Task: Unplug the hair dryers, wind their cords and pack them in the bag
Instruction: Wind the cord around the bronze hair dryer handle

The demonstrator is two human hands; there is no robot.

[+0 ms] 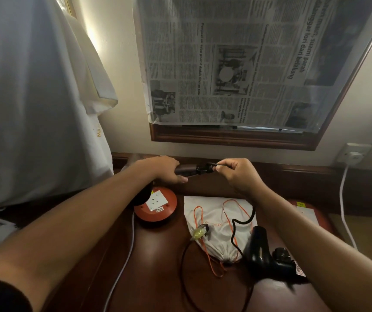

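**Plug in hand, first dryer's cord being gathered**

The left hand (164,168) is closed over a dark dryer body (183,171) held up near the back edge of the wooden table (158,266), its fingers wrapped around it. The right hand (236,174) pinches a black plug (204,168) between thumb and fingertips, right at the end of that same dryer; the two hands are close together but not touching. How much cord is already wound cannot be seen, since the hands hide it.

This looks like the winding step for the held dryer, near its finish. The next move probably calls for tucking or securing the plug so the coil does not spring loose, then opening the bag.

Below the hands, an orange extension reel (155,204) shows one socket, empty. Beside it lies one white drawstring bag (219,230), flat, its mouth drawn shut, with orange cords trailing. A second plug (204,228) rests on the bag, and its thin cord loops loose across the table. A second hair dryer (259,246) lies just right of the bag, its cord unwound.

Count: two dryers, two plugs visible, one bag, one reel.
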